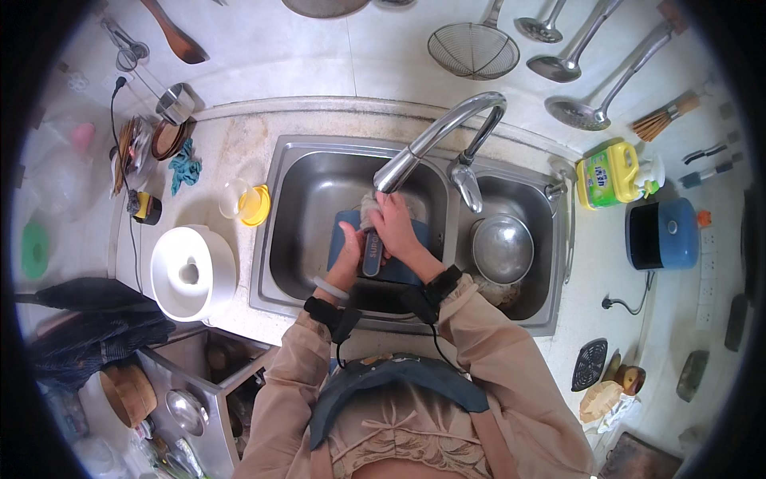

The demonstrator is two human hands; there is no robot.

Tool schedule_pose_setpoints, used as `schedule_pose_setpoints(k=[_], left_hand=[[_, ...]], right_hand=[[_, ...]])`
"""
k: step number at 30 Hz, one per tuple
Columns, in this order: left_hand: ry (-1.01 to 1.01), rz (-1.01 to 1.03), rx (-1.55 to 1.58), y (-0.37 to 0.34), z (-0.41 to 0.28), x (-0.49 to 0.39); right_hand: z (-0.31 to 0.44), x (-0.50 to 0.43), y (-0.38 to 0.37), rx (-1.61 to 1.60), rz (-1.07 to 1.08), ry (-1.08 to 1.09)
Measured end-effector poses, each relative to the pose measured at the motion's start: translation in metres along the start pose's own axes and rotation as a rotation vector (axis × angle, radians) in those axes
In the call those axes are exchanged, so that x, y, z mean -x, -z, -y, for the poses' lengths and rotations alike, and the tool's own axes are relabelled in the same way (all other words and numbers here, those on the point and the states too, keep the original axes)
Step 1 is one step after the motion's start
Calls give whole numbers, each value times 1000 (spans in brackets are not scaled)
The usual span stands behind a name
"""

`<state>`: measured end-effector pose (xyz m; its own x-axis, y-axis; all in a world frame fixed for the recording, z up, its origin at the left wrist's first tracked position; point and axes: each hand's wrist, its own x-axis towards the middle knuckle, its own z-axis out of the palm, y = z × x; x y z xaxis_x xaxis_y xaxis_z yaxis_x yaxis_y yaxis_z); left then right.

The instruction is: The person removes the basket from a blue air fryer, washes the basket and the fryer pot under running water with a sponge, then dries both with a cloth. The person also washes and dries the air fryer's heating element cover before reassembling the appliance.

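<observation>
Both my hands are over the left basin of a steel double sink (287,143). My left hand (347,257) is around a blue-grey handle (373,254) that bears lettering, its thumb raised. My right hand (395,224) presses a pale cloth (370,212) against the handle's upper end, just under the spout of the chrome faucet (398,170). Beneath the hands lies a blue object (342,230), partly hidden by them; whether the handle is joined to it I cannot tell. In the right basin sits a metal bowl (502,248).
A white appliance housing (224,269), a yellow lid (258,206) and a clear cup (234,197) stand left of the sink. On the right are a yellow detergent jug (625,170) and a blue appliance (679,233). Ladles and a wire strainer (473,51) hang behind.
</observation>
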<state>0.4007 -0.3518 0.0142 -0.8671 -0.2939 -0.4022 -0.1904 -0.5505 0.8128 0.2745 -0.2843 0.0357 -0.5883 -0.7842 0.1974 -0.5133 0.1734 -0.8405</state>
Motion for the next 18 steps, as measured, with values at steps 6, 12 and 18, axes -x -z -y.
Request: schedule_pose_setpoints(k=[6,12,18], left_hand=[[-70,-104,267,0,-9,-6],[-160,-197,-654,-4,6,6],[-352,-434,-1354,-9,3,18]], right_hand=[[25,58,-1,80,23,380],[-37,10,17,-211,-181,-287],[-43,82,15,-6,161,51]])
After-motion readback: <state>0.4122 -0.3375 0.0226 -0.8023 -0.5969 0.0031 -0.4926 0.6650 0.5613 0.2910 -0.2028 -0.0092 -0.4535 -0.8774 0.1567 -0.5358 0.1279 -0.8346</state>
